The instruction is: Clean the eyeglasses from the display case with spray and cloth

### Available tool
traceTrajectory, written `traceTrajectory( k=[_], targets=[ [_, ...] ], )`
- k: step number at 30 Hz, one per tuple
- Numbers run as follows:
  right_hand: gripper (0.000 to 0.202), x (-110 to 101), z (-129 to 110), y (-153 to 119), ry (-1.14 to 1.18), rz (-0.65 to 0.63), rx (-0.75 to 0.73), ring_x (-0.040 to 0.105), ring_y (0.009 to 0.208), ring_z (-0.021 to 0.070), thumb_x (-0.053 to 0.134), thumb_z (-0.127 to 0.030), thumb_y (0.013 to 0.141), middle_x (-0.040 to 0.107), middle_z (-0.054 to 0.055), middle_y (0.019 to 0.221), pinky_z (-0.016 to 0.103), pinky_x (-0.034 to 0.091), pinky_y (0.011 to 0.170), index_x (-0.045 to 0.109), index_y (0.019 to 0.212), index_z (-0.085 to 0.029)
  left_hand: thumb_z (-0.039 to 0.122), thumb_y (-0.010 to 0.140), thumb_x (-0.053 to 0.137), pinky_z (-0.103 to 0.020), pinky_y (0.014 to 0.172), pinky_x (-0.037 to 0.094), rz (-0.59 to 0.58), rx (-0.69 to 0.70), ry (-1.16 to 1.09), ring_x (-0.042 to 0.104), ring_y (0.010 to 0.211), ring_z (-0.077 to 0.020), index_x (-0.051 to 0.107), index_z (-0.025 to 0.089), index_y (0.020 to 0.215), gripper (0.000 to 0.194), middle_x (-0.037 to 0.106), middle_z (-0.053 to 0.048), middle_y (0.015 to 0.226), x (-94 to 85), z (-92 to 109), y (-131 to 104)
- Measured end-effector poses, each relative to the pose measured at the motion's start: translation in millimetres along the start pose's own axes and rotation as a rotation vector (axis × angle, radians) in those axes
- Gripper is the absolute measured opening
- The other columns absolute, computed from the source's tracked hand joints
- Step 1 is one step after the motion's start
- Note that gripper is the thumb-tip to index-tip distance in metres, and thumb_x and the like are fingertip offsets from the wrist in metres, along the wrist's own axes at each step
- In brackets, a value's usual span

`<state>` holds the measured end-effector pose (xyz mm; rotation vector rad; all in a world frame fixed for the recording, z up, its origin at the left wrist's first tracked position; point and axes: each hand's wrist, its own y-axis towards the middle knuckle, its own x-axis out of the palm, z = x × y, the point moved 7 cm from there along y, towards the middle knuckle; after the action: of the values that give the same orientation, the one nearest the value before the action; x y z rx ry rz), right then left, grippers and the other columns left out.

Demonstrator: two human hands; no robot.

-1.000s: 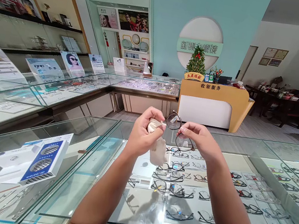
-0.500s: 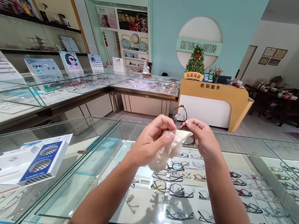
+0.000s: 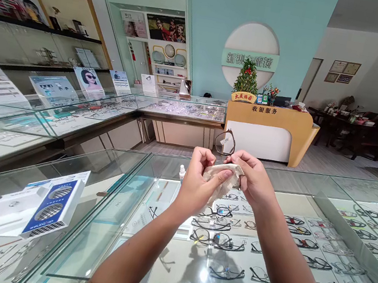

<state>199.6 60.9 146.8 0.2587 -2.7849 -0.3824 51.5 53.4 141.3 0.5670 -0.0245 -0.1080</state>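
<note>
Above the glass counter, my left hand (image 3: pixel 200 178) is closed on a cream cloth (image 3: pixel 219 178), thumb pressed over it. The cloth is wrapped about part of a pair of eyeglasses (image 3: pixel 226 142). One dark-rimmed lens stands up above my fingers, with a small label on it; the other is mostly hidden by cloth and fingers. My right hand (image 3: pixel 253 179) pinches the eyeglasses near the middle of the frame, touching the cloth's right edge. A small white bottle (image 3: pixel 182 172) shows just left of my left hand.
Rows of eyeglasses (image 3: pixel 219 239) lie inside the glass display counter (image 3: pixel 136 276) beneath my arms. A blue and white box (image 3: pixel 55 208) stands on the glass at left. Beyond are another display case (image 3: pixel 181 119) and a wooden cashier desk (image 3: pixel 270 117).
My left hand has shifted slightly right and turned, and the cloth is bunched closer round the lens. The white bottle has come into sight beside that hand.
</note>
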Motion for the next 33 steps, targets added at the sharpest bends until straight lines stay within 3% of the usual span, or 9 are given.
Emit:
traceTrajectory(
  k=[2, 6, 10, 16, 22, 27, 33],
  targets=[
    [0.042, -0.4, -2.1, -1.3, -0.005, 0.023, -0.030, 0.056, 0.074, 0.0167, 0.091, -0.061, 0.077, 0.067, 0.002, 0.086, 0.030, 0.045, 0.066, 0.071, 0.080, -0.024, 0.050, 0.082, 0.091, -0.027, 0.075, 0.045, 0.041, -0.005, 0.003, 0.050, 0.085, -0.0148, 0.045, 0.026, 0.099, 0.055, 0.048, 0.001, 0.100, -2.4, 0.5, 2.6],
    [0.039, -0.4, -1.5, -0.9, 0.036, 0.062, -0.057, 0.054, 0.074, 0.0165, 0.093, -0.057, 0.076, 0.067, 0.002, 0.085, 0.031, 0.044, 0.067, 0.072, 0.078, -0.024, 0.050, 0.079, 0.094, -0.027, 0.070, 0.036, 0.153, 0.069, 0.215, 0.041, 0.078, -0.0149, 0.039, 0.023, 0.079, 0.061, 0.042, 0.002, 0.085, -11.3, 9.1, 4.7],
    [0.039, -0.9, 4.3, 2.1, 0.060, 0.093, -0.056, 0.052, 0.072, 0.0156, 0.093, -0.057, 0.076, 0.067, 0.001, 0.082, 0.031, 0.043, 0.068, 0.073, 0.078, -0.023, 0.059, 0.088, 0.084, -0.027, 0.060, 0.025, 0.019, -0.068, 0.232, 0.031, 0.064, -0.0120, 0.037, 0.022, 0.071, 0.062, 0.035, 0.006, 0.067, -6.9, -0.9, 5.2],
    [0.037, 0.7, 8.3, 1.4, 0.040, 0.113, -0.106, 0.056, 0.075, 0.0169, 0.091, -0.055, 0.079, 0.069, 0.001, 0.083, 0.030, 0.046, 0.070, 0.072, 0.080, -0.024, 0.067, 0.086, 0.083, -0.026, 0.067, 0.047, -0.243, -0.252, -0.022, 0.057, 0.071, -0.0139, 0.055, 0.021, 0.085, 0.054, 0.061, 0.001, 0.078, 4.7, -20.1, 10.9],
    [0.037, 1.4, 8.6, -0.6, 0.033, 0.149, -0.181, 0.055, 0.075, 0.0160, 0.089, -0.056, 0.083, 0.067, 0.000, 0.086, 0.030, 0.046, 0.070, 0.070, 0.082, -0.024, 0.074, 0.093, 0.071, -0.031, 0.083, 0.051, -0.435, -0.339, -0.117, 0.060, 0.081, -0.0161, 0.072, 0.016, 0.091, 0.058, 0.066, -0.003, 0.085, 17.0, -31.6, 10.4],
    [0.033, -0.9, 4.9, -1.4, -0.019, 0.176, -0.267, 0.057, 0.083, 0.0149, 0.089, -0.051, 0.086, 0.065, 0.000, 0.092, 0.026, 0.047, 0.075, 0.070, 0.081, -0.023, 0.067, 0.090, 0.079, -0.025, 0.070, 0.042, -0.403, -0.330, -0.263, 0.052, 0.071, -0.0114, 0.071, 0.013, 0.081, 0.056, 0.064, -0.001, 0.077, 19.1, -24.6, 10.3],
    [0.032, -1.3, 13.6, 3.8, 0.075, 0.153, -0.182, 0.059, 0.080, 0.0142, 0.089, -0.053, 0.084, 0.068, 0.000, 0.095, 0.025, 0.048, 0.071, 0.075, 0.086, -0.024, 0.048, 0.077, 0.097, -0.024, 0.068, 0.050, -0.355, -0.387, -0.528, 0.061, 0.070, -0.0121, 0.076, 0.013, 0.100, 0.047, 0.071, -0.003, 0.083, 25.3, -27.6, 8.9]
  ],
)
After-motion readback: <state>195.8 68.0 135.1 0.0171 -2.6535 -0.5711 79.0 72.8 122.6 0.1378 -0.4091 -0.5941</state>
